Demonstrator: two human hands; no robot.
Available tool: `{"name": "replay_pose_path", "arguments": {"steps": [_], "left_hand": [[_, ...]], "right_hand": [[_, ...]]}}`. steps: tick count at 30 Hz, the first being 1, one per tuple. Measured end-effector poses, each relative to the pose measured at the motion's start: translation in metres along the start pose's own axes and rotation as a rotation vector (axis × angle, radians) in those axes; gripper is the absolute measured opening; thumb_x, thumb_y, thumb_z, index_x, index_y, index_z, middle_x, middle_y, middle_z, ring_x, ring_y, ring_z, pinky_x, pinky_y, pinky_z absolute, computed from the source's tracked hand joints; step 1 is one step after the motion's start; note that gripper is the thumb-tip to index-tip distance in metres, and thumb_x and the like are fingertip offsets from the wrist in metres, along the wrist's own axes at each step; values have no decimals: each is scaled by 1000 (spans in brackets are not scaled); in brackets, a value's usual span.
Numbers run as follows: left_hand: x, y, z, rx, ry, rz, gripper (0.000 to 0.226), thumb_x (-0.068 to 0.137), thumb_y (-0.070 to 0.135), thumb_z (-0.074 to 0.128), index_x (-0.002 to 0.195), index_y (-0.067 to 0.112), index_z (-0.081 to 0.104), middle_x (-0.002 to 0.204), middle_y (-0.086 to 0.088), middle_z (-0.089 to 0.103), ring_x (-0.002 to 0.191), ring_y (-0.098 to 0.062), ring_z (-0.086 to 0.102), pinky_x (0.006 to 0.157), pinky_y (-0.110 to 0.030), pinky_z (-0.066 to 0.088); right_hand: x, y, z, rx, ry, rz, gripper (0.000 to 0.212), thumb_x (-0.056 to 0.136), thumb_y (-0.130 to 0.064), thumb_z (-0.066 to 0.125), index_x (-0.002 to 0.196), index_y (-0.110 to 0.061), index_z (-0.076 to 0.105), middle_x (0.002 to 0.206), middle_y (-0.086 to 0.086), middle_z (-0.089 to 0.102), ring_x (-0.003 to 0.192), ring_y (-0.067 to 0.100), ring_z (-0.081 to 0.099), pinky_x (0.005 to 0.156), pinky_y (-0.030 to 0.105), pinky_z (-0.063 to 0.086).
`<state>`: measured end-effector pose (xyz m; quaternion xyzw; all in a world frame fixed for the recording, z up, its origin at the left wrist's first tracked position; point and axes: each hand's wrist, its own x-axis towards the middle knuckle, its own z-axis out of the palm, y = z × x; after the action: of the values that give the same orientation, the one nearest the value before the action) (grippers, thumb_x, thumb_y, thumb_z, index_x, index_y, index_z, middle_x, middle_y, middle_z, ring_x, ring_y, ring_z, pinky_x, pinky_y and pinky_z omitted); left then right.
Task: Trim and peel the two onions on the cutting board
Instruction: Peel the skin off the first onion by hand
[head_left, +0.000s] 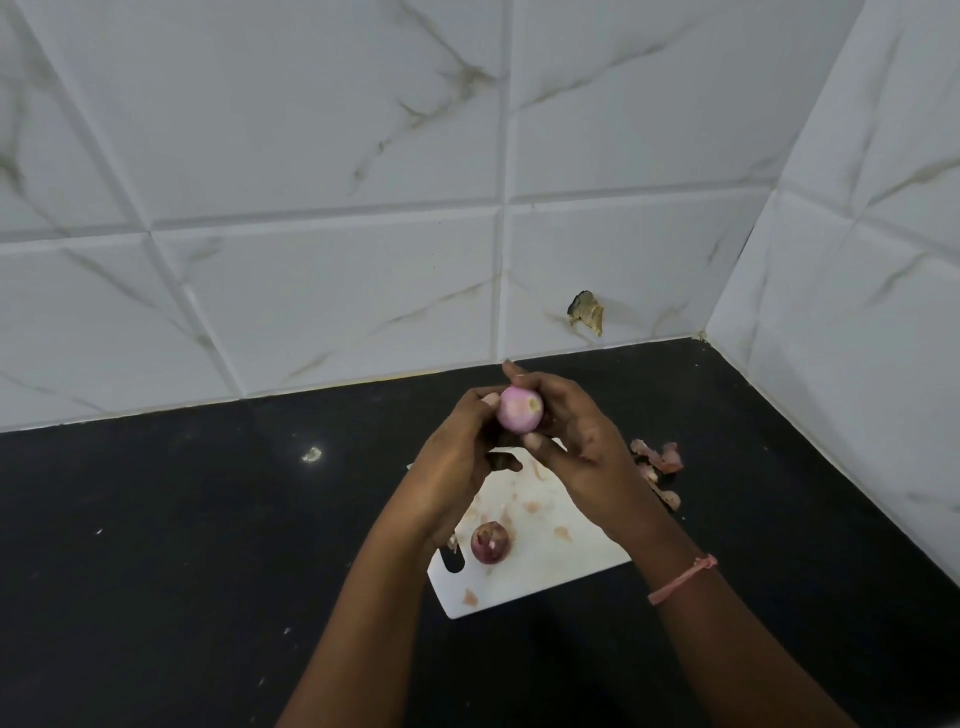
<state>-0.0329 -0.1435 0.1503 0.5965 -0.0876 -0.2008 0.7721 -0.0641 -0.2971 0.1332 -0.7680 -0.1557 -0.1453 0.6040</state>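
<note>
A pale pink peeled onion (519, 409) is held up above the white cutting board (550, 551). My left hand (457, 457) grips it from the left and my right hand (576, 436) grips it from the right, thumbs near its front. Its trimmed end faces the camera. A second onion (489, 542), darker purple with skin on it, lies on the board near the left edge. Small scraps of skin are scattered over the board.
A pile of pink onion peels (657, 467) lies on the black countertop (182, 519) right of the board. White marble-patterned tile walls (363, 208) meet in a corner at the back right. A pink band sits on my right wrist.
</note>
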Motion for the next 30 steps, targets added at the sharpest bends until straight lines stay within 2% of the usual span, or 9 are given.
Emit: {"name": "replay_pose_path", "arguments": {"steps": [2,4,6,11,15,19,25,27,30], "left_hand": [[0,-1,-1,-29,-10,35,32,104,28,47,124,6,58,117,-18,69,98,-25,67,79,-33,54],[-1,0,-1,-94,-6,69,40,94,33,57,122,5,57,116,-16,70,106,-29,69,88,-36,56],[-2,1,0,-216,-6,72,42,89,30,60,119,2,56,111,-15,72,104,-27,71,85,-33,58],[-2,3,1,-353,-20,89,38,86,24,62,115,1,56,106,-13,72,100,-24,72,79,-27,58],[1,1,2,-346,-5,116,33,86,24,62,110,2,55,102,-11,72,99,-23,71,81,-27,58],[2,-1,1,-351,1,116,40,84,26,65,115,1,56,104,-13,71,100,-24,70,82,-28,58],[3,-2,0,-373,-9,115,38,83,24,64,113,2,55,100,-10,73,97,-23,71,81,-27,57],[3,-2,-1,-368,-4,110,40,83,25,64,114,2,55,103,-11,73,99,-23,71,82,-27,57],[2,-1,-1,-350,6,112,40,83,26,65,114,2,56,105,-13,72,100,-23,71,82,-27,57]], "right_hand": [[0,-3,-1,-7,-9,19,53,93,7,55,140,-14,45,145,-9,49,132,13,49,104,36,47],[0,-7,2,-62,47,-6,51,93,3,58,140,-14,47,138,-9,55,125,11,54,97,25,49],[-1,-12,5,-114,125,-72,43,92,-2,62,132,-14,54,128,-10,61,117,10,59,91,18,49],[-1,-17,8,-126,200,-116,31,92,-13,63,123,-13,57,117,-9,66,112,10,63,89,23,52],[1,-19,9,-129,170,-88,28,94,-15,60,120,-22,52,112,-13,65,108,9,65,87,26,55],[0,-18,9,-148,156,-83,25,96,-14,59,117,-24,51,109,-11,65,104,10,66,86,28,56],[1,-17,9,-201,134,-99,18,96,-14,58,109,-25,52,101,-14,63,98,9,66,82,19,53],[1,-17,9,-197,141,-89,18,96,-15,57,110,-26,51,102,-15,63,99,7,65,82,18,53],[1,-18,10,-172,143,-75,27,97,-18,57,122,-23,51,115,-12,65,108,7,64,89,24,54]]}}
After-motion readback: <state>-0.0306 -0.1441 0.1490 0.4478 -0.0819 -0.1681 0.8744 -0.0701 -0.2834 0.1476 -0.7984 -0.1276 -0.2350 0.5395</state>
